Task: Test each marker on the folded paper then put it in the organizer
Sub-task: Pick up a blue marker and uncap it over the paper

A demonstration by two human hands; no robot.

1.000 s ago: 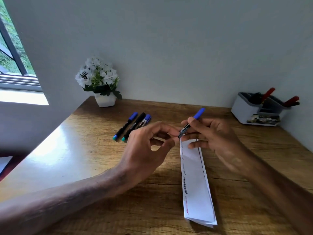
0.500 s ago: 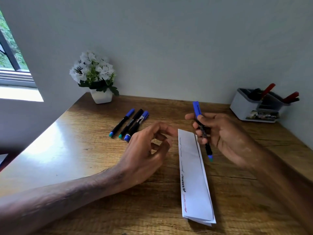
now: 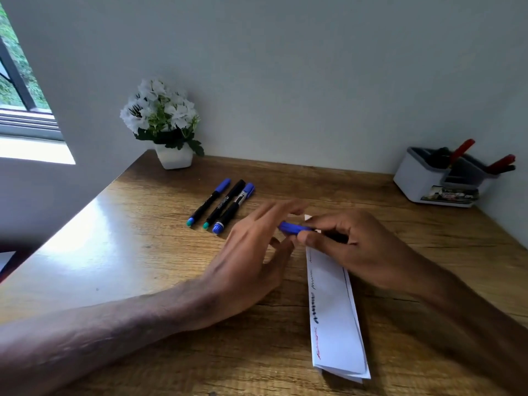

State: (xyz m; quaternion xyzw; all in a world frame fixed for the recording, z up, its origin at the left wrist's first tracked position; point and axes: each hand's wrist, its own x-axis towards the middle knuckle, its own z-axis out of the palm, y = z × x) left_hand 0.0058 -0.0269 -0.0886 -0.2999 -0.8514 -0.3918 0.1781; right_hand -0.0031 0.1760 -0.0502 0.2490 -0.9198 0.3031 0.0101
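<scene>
Right now your right hand (image 3: pixel 351 247) has its fingers curled round a marker (image 3: pixel 293 227). Its blue cap sticks out to the left between your two hands, and most of the dark barrel is hidden inside your grip. You hold it roughly level over the far end of the folded paper (image 3: pixel 334 324). That paper lies flat on the wooden table (image 3: pixel 114 252) as a long strip running toward you, with black and red scribbles down its left edge. Your left hand (image 3: pixel 251 264) has its fingers reaching toward the cap, but they are blurred, so I cannot tell whether they pinch it, touch it or hang just beside it. Three more markers (image 3: pixel 221 205) lie side by side on the table to the left of your hands, capped, near the white flower pot (image 3: pixel 174 158). The organizer (image 3: pixel 414 181) stands in the far right corner against the wall, well apart from both hands, with red-capped pens (image 3: pixel 461 150) already leaning in its compartments.
</scene>
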